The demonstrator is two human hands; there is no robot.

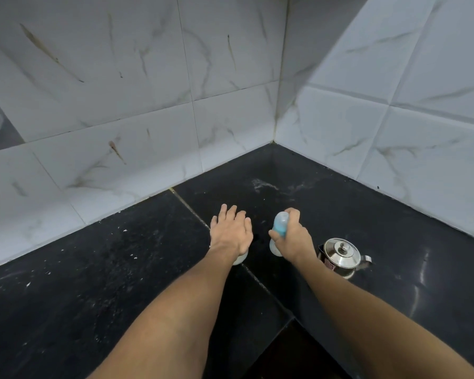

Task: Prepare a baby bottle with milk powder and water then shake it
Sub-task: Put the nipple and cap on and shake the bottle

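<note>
Wall tiles [121, 105]: white, grey-veined, meeting in a corner.
Desk [93, 283]: black stone, white-flecked.
Steel kettle [341, 255]: lidded, just right of the hands; reddish label, unreadable.
Baby bottle [281, 227]: blue collar, gripped by right hand [293, 239].
Left hand [231, 232]: fingers spread straight, above a mostly hidden pale object [240, 259].

Kettle [342, 257] stands just right of right hand [292, 239]
</note>
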